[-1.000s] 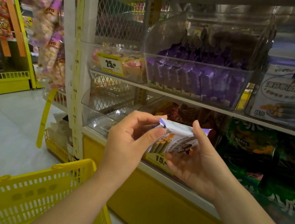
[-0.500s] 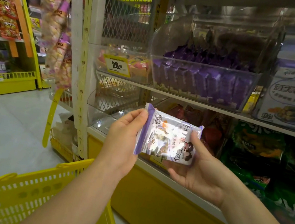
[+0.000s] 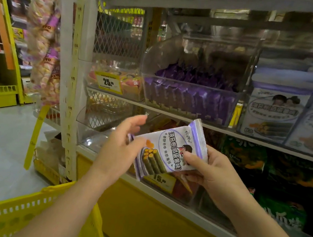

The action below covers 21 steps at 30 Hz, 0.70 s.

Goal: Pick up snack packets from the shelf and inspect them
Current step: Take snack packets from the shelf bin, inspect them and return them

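The snack packet [image 3: 168,153] is off the shelf [image 3: 252,135] and held up in front of it, between the two hands at about the height of the lower tier. It is a white wrapper with purple ends, printed with dark seaweed rolls, and it sits tilted, its right end higher than its left, with the printed face turned towards the person.

The right hand [image 3: 212,173] grasps the packet's right end. The thumb [image 3: 189,157] presses on the front and the fingers are curled behind the wrapper, so the packet sticks out to the left of that hand.

The left hand [image 3: 119,147] is at the other end with its back to us. The fingers are loosely straight and point upward, released rather than clamped, and the packet's lower left edge lies just against its palm side. I cannot tell whether the thumb touches the wrapper.

Behind the packet, on the upper tier, a clear bin [image 3: 187,100] is packed with purple packets. White and purple boxes [image 3: 272,115] stand beside it to the right, and a yellow price tag [image 3: 108,82] hangs to its left. Green bags [image 3: 244,156] fill the tier below. A yellow basket [image 3: 10,216] hangs under the left forearm.
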Motion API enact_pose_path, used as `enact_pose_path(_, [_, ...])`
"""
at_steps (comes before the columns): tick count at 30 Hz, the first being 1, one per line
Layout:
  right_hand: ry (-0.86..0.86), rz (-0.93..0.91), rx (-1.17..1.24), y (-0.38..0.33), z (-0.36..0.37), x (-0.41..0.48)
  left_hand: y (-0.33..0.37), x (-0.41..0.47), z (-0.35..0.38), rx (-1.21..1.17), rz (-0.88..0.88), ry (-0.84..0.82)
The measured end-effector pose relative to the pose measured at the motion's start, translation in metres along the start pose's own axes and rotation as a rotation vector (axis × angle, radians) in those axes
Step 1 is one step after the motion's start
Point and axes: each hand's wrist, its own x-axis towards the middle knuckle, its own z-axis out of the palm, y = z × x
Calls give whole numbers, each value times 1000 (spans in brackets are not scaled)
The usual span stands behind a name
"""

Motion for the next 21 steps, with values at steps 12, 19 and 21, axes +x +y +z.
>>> enact_pose_path(12, [16,-374,-533,-165,-97,-51,146,38,56,103,355,-409])
enact_pose_path(19, [32,-449,-655,-244,-154,-79,225,71,123,11,563,-282])
enact_pose_path(21, [134,-487,-712,-255,-172,-82,239,84,142,70,642,-204])
